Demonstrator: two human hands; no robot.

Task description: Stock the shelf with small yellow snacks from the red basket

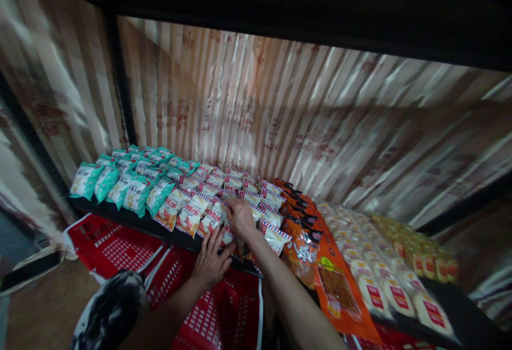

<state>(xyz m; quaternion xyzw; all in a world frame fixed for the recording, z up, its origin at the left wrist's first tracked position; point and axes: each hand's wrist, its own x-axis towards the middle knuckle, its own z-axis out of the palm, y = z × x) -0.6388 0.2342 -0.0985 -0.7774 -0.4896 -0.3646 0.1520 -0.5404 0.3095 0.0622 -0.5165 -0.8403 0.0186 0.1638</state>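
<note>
Small snack bags with striped red, white and blue edges (214,215) stand in rows on the black shelf. My left hand (212,260) touches the lower front of a bag in the front row, its fingers spread. Just above and to the right, my right hand (241,217) reaches over the same row, with its fingers curled down on the top of a bag. That bag is partly hidden by my hands. To the left of the striped bags sit teal snack bags (134,190), and to the right lie orange packets (340,291).
Red plastic baskets (116,243) stand below the shelf's front edge (176,239). Round pale packaged snacks (370,291) and yellowish packs (428,256) fill the right side. A corrugated, printed sheet (240,99) covers the back. A black upright (120,78) and an overhead beam (280,8) frame the shelf.
</note>
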